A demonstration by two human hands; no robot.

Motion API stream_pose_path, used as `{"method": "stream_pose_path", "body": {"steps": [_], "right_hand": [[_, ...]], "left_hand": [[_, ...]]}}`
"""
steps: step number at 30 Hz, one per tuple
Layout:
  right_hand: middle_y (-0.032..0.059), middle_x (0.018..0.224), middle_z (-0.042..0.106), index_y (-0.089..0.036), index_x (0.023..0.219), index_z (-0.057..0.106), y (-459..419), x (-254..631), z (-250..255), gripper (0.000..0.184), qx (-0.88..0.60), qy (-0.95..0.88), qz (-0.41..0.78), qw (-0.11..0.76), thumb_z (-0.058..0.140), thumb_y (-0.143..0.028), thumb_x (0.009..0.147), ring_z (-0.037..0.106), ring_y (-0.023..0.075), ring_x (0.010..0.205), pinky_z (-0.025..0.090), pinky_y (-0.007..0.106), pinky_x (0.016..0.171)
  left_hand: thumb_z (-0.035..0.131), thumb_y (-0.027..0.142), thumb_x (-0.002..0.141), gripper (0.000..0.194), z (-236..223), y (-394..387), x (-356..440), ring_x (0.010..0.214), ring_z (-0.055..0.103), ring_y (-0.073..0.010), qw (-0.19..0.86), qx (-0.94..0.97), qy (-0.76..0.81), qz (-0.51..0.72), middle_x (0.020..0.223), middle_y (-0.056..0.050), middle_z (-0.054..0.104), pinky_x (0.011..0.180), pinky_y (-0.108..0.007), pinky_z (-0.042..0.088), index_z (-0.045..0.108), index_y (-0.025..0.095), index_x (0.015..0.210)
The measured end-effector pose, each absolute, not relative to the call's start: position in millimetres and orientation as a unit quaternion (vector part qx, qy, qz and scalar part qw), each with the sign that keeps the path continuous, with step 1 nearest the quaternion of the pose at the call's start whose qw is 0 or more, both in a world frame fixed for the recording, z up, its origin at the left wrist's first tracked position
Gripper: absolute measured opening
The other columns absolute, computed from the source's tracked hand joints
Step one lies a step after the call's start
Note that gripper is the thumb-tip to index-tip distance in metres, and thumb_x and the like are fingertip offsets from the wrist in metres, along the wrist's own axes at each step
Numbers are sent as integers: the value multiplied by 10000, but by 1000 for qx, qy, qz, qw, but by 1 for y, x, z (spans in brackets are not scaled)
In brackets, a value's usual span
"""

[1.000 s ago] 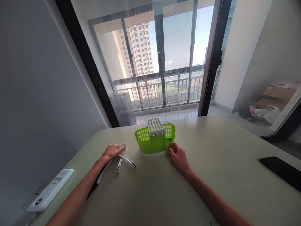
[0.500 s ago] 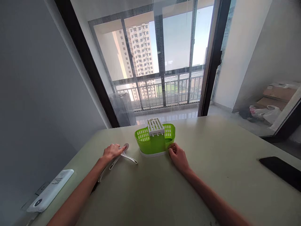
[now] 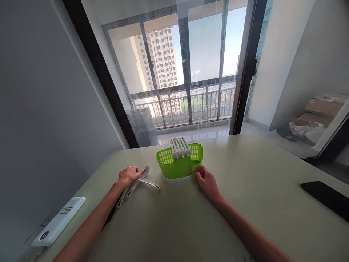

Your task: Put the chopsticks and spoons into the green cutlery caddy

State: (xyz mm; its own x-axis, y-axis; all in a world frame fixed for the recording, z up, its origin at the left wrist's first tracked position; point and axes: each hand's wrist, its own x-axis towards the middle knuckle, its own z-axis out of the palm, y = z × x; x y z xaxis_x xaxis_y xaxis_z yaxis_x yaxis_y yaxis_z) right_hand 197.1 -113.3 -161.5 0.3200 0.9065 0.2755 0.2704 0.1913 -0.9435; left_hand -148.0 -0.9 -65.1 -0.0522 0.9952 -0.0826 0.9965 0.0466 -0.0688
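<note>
A green plastic cutlery basket with a white slotted insert stands on the pale table, near its far edge. My right hand grips the basket's right lower side, fingers curled against it. Left of the basket lie several white plastic spoons, handles fanned toward me. My left hand rests on top of them, fingers bent over the spoon heads and pressing them to the table.
A white remote-like device lies at the table's left edge. A black phone lies at the right edge. Beyond the table are a glass balcony door and, on the floor at right, bags and boxes.
My left hand has shifted the spoons: their handles have swung and gathered closer together, one bowl now pointing toward the basket. My right hand and the basket have stayed put.
</note>
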Motion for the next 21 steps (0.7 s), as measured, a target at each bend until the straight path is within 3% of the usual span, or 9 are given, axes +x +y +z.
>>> {"method": "stream_pose_path", "body": {"steps": [7,10,15,18,21], "right_hand": [[-15,670,635,-241,775,554,-112,196,-162,128,-572,-513,271,580,473,-335,808,580,184,619,402,282,613],[-15,671,638,-240,787,562,-112,196,-163,134,-572,-513,270,581,471,-336,809,585,186,620,407,283,618],[0,714,660,-236,789,566,-112,197,-162,131,-570,-511,263,587,480,-333,809,601,188,655,423,284,642],[-3,705,650,-235,785,559,-112,197,-161,128,-572,-504,255,595,481,-334,810,591,183,644,424,282,640],[-13,671,628,-237,777,547,-112,197,-159,128,-573,-499,249,600,482,-340,812,575,177,619,421,278,627]], "left_hand": [[406,798,809,637,-61,-1,-147,965,681,-329,-12,695,718,-32,1040,-131,732,802,-418,505,695,231,814],[429,729,854,558,-61,-3,-141,1008,661,-322,-46,702,710,4,1085,-127,707,817,-411,499,676,228,868],[435,491,967,353,-46,-14,-107,1094,597,-307,-212,739,583,262,1128,-125,659,935,-434,456,635,205,1016],[465,429,983,272,-25,-29,-68,1113,580,-280,-219,741,498,395,1170,-117,626,984,-439,436,597,206,1068],[480,380,990,243,-6,-48,-23,1221,526,-265,-201,763,420,448,1265,-122,577,1065,-447,393,563,211,1145]]}}
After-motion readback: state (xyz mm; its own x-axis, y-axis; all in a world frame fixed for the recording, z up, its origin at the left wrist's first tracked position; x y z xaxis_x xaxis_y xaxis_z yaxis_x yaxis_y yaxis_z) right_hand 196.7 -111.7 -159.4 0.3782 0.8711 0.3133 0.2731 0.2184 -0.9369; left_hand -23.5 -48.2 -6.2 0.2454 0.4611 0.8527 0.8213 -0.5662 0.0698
